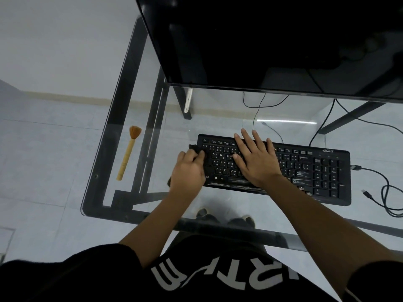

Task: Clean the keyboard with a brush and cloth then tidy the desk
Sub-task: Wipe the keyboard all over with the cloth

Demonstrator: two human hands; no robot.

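left hand (189, 168): fingers curled, gripping a dark crumpled cloth (194, 147) at the left end of the black plastic keyboard (316, 168) | right hand (255, 156): fingers spread, flat on the keys | keyboard: middle of the clear glass desk (178, 118) | bamboo-handled brush with orange bristles (128, 152): far left, well apart | black cable (387, 190): right of keyboard
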